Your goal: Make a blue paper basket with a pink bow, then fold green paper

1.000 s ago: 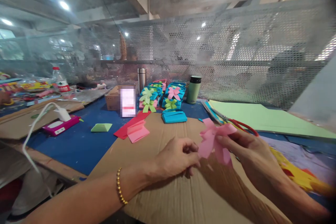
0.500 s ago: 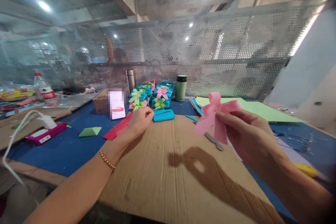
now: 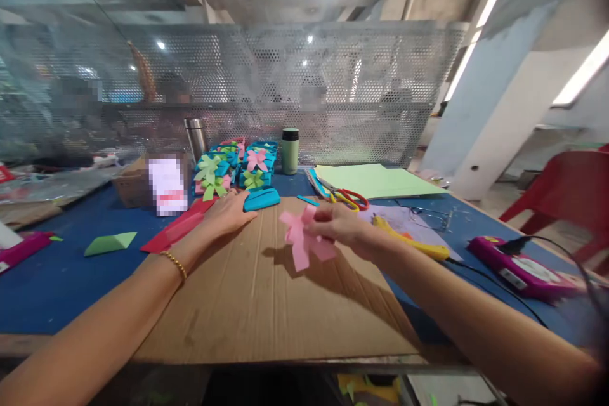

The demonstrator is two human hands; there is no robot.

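Observation:
In my right hand [image 3: 340,225], a pink paper flower [image 3: 301,238] with several petals is pinched between thumb and fingers, a little above the cardboard sheet [image 3: 247,311]. My left hand [image 3: 229,210] reaches to the cardboard's far edge, its fingers closed around the left end of a blue folded paper piece [image 3: 262,199]. The fingertips there are partly hidden. Behind the blue piece stand two rows of blue paper items bearing green flowers [image 3: 255,178] and pink flowers [image 3: 257,159]. Red paper [image 3: 174,228] lies under and beside my left forearm.
Scissors [image 3: 352,198] and green sheets [image 3: 380,181] lie at the back right. A yellow glue gun [image 3: 413,244] rests on purple paper [image 3: 428,225], near a magenta power strip [image 3: 521,269]. A green cup [image 3: 290,152], steel flask [image 3: 195,139] and phone [image 3: 167,184] stand behind.
My right hand has brought the pink flower left and lower over the cardboard. My left hand has closed on the blue piece's end. The view has turned to the right.

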